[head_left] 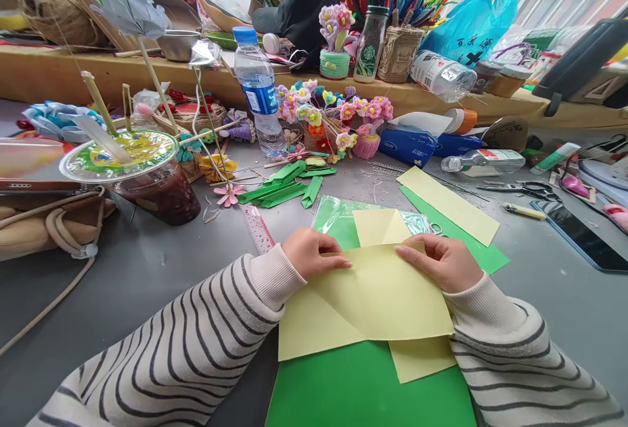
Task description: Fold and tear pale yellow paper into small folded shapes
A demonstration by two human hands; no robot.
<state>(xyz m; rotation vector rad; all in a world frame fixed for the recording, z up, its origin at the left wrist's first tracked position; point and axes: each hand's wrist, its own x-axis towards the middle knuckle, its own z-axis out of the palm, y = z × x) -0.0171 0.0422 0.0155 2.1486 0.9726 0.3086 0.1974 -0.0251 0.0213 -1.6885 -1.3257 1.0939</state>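
A creased sheet of pale yellow paper (392, 303) is held up between both hands by its far edge. My left hand (314, 254) pinches that edge at the left, thumb on top. On the right, my right hand (444, 260) grips the same edge between thumb and fingers. More yellow paper (422, 358) shows beneath the sheet, and another yellow piece (377, 225) sticks out behind it. Below them lies green paper (363, 388), partly covered by the yellow pieces.
A drink cup (161, 185) and a water bottle (260, 100) stand at the left and back. Folded green strips (282, 188) and a pink ruler (258, 227) lie ahead. Scissors (530, 188), a knife (524, 211) and a phone (583, 234) are at the right.
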